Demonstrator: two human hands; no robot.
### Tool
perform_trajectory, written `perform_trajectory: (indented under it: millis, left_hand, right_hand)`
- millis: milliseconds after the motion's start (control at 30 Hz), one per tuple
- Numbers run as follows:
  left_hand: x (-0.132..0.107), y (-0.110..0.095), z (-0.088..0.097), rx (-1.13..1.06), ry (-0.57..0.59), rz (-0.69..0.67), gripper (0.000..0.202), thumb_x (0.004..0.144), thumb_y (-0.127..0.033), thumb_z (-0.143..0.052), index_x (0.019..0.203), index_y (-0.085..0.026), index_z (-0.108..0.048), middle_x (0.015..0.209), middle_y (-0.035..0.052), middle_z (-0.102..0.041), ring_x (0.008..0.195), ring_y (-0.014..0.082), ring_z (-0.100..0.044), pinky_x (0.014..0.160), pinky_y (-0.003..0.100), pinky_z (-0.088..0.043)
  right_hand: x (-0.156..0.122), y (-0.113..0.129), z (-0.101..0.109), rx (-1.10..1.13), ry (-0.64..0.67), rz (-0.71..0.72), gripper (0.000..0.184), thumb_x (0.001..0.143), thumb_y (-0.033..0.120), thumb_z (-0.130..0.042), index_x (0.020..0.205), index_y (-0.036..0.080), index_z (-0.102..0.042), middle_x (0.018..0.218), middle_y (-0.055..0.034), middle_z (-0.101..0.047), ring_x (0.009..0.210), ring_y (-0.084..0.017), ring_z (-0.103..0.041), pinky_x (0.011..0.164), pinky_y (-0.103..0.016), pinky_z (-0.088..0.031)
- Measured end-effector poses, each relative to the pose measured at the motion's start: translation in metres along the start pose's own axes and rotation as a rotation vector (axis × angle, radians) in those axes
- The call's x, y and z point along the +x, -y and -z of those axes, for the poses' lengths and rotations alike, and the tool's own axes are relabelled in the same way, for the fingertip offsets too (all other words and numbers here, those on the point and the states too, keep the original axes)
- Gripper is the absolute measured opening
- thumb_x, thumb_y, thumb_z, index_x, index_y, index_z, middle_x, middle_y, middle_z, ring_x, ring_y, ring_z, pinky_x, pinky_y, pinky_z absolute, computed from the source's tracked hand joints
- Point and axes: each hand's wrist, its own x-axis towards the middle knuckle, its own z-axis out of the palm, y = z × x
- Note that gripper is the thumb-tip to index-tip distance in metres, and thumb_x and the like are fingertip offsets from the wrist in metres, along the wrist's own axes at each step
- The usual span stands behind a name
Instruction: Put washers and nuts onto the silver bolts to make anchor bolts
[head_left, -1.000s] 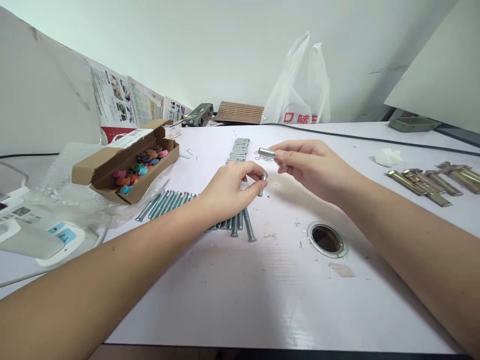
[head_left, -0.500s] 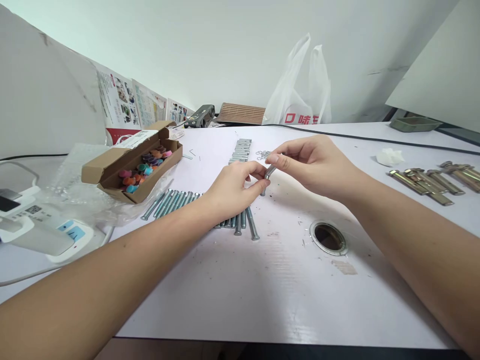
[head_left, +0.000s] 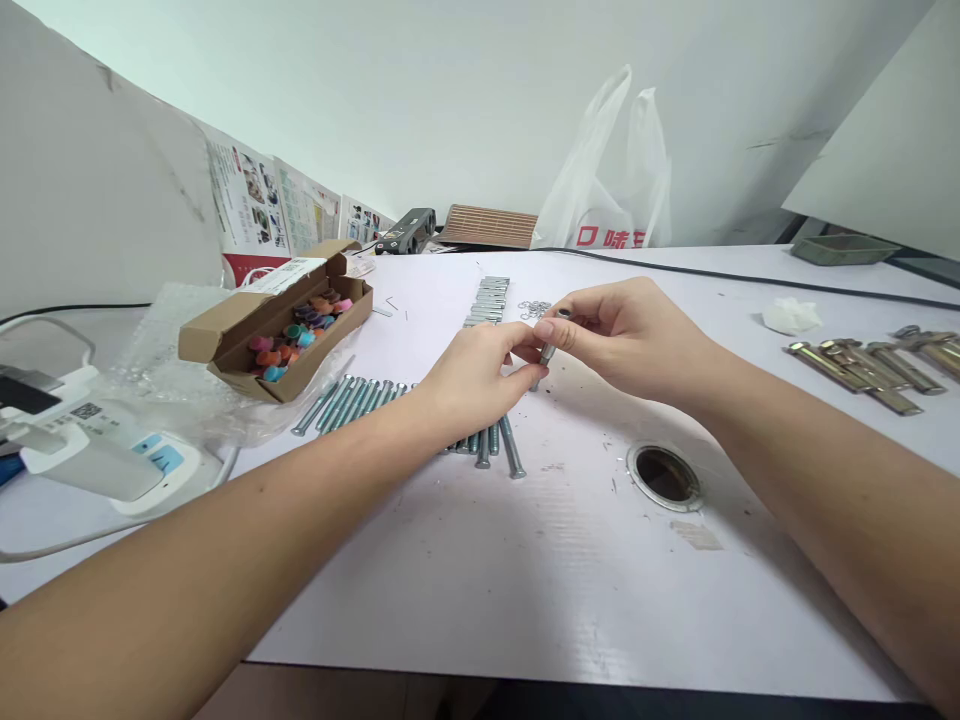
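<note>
My left hand (head_left: 480, 372) pinches a silver bolt (head_left: 535, 384) by its lower part, thumb and fingers closed on it. Above it, my right hand (head_left: 626, 335) grips a short silver metal sleeve (head_left: 550, 352) between thumb and fingertips, tilted, with a dark round end at its top. Sleeve and bolt meet between the hands; fingers hide how far one sits in the other. Under and beside the left wrist lie several long silver bolts (head_left: 352, 402). Behind that hand runs a row of silver sleeves (head_left: 491, 297), with a little heap of small metal rings (head_left: 535, 309) near the right fingertips.
A cardboard box (head_left: 300, 375) of coloured caps stands left, near bubble wrap (head_left: 161, 340) and a white power strip (head_left: 169, 475). Brass-coloured anchor bolts (head_left: 829, 368) and crumpled tissue (head_left: 791, 315) lie right. A round hole (head_left: 666, 477) opens in the table. A plastic bag (head_left: 600, 190) stands behind.
The sleeve has turned more upright in my right hand, and its dark end now shows. Both hands keep their hold. The view has shifted slightly.
</note>
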Motion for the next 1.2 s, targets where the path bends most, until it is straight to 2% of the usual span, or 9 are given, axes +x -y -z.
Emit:
perform_trajectory:
  millis: [233,400,600,733,800,933,1067,1133,1200]
  left_hand:
    - [-0.002,0.001,0.002,0.083,0.046,-0.006,0.019,0.082,-0.024,-0.058,0.096,-0.019,-0.071,0.096,0.0023,-0.075,0.086,0.0182,-0.065,0.075,0.034,-0.050]
    - [-0.006,-0.006,0.004,0.123,-0.076,-0.129,0.042,0.078,-0.020,-0.061,0.120,-0.018,-0.066,0.119,0.0046,-0.071,0.113,0.0235,-0.060,0.095,0.038,-0.050]
    - [-0.007,-0.007,0.002,0.102,0.003,-0.117,0.035,0.088,-0.028,-0.058,0.120,-0.020,-0.068,0.119,0.0040,-0.072,0.114,0.0239,-0.058,0.096,0.040,-0.049]
    - [-0.004,-0.003,0.002,0.112,0.047,-0.068,0.029,0.092,-0.033,-0.056,0.113,-0.021,-0.072,0.113,0.0044,-0.074,0.111,0.0232,-0.060,0.097,0.040,-0.048]
    - [-0.004,-0.003,0.001,0.110,0.079,-0.050,0.032,0.092,-0.037,-0.057,0.116,-0.020,-0.071,0.117,0.0047,-0.073,0.114,0.0238,-0.059,0.098,0.040,-0.048]
    - [-0.001,-0.006,-0.007,0.186,0.214,-0.096,0.048,0.089,-0.041,-0.060,0.133,-0.020,-0.062,0.128,0.0055,-0.069,0.120,0.0285,-0.054,0.097,0.043,-0.049]
    - [0.002,-0.007,-0.017,0.301,0.297,-0.159,0.038,0.093,-0.031,-0.053,0.126,-0.021,-0.068,0.117,0.0054,-0.073,0.115,0.0292,-0.055,0.099,0.045,-0.047]
    - [0.002,-0.007,-0.017,0.314,0.283,-0.135,0.035,0.093,-0.025,-0.050,0.120,-0.020,-0.071,0.114,0.0060,-0.074,0.113,0.0277,-0.057,0.100,0.043,-0.047]
    - [0.002,-0.008,-0.016,0.315,0.269,-0.083,0.034,0.092,-0.021,-0.048,0.116,-0.019,-0.073,0.112,0.0065,-0.074,0.110,0.0259,-0.060,0.097,0.040,-0.049]
  right_hand:
    - [0.000,-0.004,-0.006,-0.090,0.108,-0.056,0.041,0.088,0.054,-0.065,0.068,0.018,-0.066,0.058,0.0002,-0.046,0.056,-0.011,-0.035,0.051,-0.029,-0.026]
    - [-0.001,-0.006,-0.010,-0.069,0.186,-0.129,0.039,0.088,0.051,-0.064,0.068,0.018,-0.063,0.060,0.0004,-0.046,0.056,-0.011,-0.035,0.052,-0.029,-0.027]
    - [-0.002,-0.013,0.010,-0.081,0.284,-0.138,0.047,0.086,0.059,-0.064,0.063,0.018,-0.061,0.052,0.0028,-0.033,0.050,-0.009,-0.024,0.049,-0.029,-0.018]
    - [-0.001,-0.025,0.032,-0.008,0.097,-0.213,0.049,0.084,0.064,-0.063,0.068,0.018,-0.067,0.072,-0.0055,-0.060,0.063,-0.014,-0.047,0.058,-0.030,-0.033]
    - [0.002,-0.030,0.032,-0.039,-0.052,-0.316,0.044,0.087,0.058,-0.063,0.069,0.018,-0.067,0.080,-0.0076,-0.064,0.064,-0.015,-0.047,0.059,-0.031,-0.034]
    - [0.013,-0.030,0.006,-0.136,-0.220,-0.438,0.029,0.088,0.036,-0.058,0.065,0.018,-0.062,0.059,-0.0018,-0.048,0.054,-0.013,-0.034,0.056,-0.031,-0.029]
    - [0.018,-0.022,-0.010,-0.232,-0.268,-0.365,0.039,0.085,0.027,-0.054,0.051,0.021,-0.035,0.052,0.0021,-0.025,0.055,-0.012,-0.026,0.056,-0.032,-0.025]
    - [0.016,-0.019,-0.003,-0.317,-0.196,-0.371,0.042,0.085,0.030,-0.053,0.052,0.022,-0.029,0.054,0.0025,-0.020,0.055,-0.012,-0.021,0.055,-0.032,-0.022]
    - [0.010,-0.018,0.010,-0.392,0.050,-0.414,0.037,0.084,0.035,-0.057,0.055,0.021,-0.038,0.056,0.0017,-0.029,0.055,-0.012,-0.025,0.053,-0.031,-0.023]
